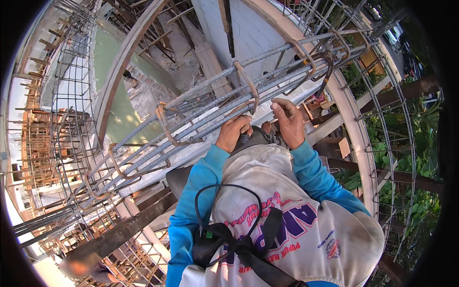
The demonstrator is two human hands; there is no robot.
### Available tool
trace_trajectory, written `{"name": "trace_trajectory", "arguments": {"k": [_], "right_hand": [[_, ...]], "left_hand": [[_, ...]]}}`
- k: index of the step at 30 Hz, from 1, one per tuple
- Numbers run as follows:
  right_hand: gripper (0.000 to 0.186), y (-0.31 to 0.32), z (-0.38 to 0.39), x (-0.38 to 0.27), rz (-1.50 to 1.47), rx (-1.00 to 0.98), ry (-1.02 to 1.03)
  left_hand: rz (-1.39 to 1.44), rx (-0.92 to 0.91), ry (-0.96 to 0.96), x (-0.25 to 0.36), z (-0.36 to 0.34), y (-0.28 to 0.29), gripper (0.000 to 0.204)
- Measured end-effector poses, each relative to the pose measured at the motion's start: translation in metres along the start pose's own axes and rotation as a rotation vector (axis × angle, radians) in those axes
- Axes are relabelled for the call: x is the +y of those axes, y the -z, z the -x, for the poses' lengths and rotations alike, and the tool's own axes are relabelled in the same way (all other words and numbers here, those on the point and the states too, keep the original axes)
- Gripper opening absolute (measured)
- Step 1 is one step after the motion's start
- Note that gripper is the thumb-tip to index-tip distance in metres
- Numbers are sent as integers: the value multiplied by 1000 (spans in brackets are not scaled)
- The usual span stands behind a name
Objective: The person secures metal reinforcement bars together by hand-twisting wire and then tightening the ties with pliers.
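Note:
A long beam cage of ribbed steel rebar (201, 125) runs diagonally in front of me, ringed by rusty bent stirrups (247, 83). My left hand (233, 134) is at the near bars, its fingers curled in; what they grip, if anything, is hidden. Beside it a dark ribbed thing (244, 140) shows in part. To the right, my right hand (289, 124) is raised just off the bars near a stirrup, with thumb and forefinger drawn together. Anything between those fingertips is too small to make out. Farther right, a dark curved tool resembling pincers (328, 71) hangs on the cage.
Curved concrete formwork edges (356, 138) flank the cage. More upright rebar mesh (399, 119) stands at right, before green plants (425, 158). Wooden props (36, 148) crowd the far left. Below lies a rubble-strewn floor (177, 64). Another person (98, 272) is at lower left.

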State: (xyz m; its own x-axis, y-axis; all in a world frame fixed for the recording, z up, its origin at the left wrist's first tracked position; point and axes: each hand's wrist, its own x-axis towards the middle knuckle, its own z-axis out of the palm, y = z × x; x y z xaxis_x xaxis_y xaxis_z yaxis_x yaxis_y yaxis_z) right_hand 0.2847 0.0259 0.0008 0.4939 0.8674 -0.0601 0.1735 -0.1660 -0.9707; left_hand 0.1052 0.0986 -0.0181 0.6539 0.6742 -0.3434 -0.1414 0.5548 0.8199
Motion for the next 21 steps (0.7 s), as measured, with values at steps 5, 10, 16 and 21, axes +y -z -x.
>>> {"name": "trace_trajectory", "arguments": {"k": [5,10,16,21], "right_hand": [[40,-19,-10,-4,-339,-214,-154],[24,-11,-18,-11,-463,-403,-495],[13,-11,-18,-6,-753,-451,-657],[12,-13,-10,-11,-579,-416,-588]], "left_hand": [[57,1,-56,-1,0,-4,25],[-202,88,-262,-9,17,-32,42],[-824,351,-480,-9,48,-44,37],[-908,312,-574,-12,53,-51,16]]}}
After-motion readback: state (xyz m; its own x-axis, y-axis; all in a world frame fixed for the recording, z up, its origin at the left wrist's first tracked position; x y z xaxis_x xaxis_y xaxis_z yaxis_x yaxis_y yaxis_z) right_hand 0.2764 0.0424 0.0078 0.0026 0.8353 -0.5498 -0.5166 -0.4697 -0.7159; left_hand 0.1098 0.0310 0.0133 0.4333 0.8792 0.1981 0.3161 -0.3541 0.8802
